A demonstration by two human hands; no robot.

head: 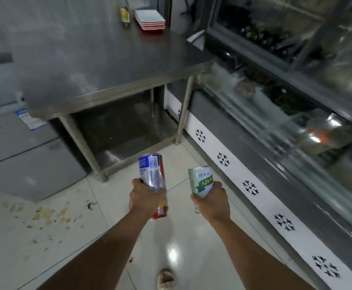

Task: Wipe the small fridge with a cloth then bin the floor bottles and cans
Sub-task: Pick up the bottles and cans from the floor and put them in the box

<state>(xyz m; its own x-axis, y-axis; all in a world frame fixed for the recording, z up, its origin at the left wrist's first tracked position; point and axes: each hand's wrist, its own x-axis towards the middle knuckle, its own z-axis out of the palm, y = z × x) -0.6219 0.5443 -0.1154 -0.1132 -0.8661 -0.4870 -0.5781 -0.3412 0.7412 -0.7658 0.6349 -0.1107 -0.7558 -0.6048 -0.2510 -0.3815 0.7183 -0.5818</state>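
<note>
My left hand (pixel 143 195) grips a tall blue, silver and red drink can (pixel 151 170), held upright above the tiled floor. My right hand (pixel 211 200) grips a shorter green and white can (pixel 201 180) with printed characters on its label. Both cans are raised in front of me, a little apart from each other. No cloth and no bin are in view.
A steel worktable (pixel 99 65) stands ahead with a low shelf under it, and a bottle (pixel 124 14) and stacked trays (pixel 150 18) on top. A glass display fridge (pixel 286 122) runs along the right. Steel cabinets (pixel 20 151) stand left. Yellowish stains (pixel 45 214) mark the floor. My foot (pixel 166 279) shows below.
</note>
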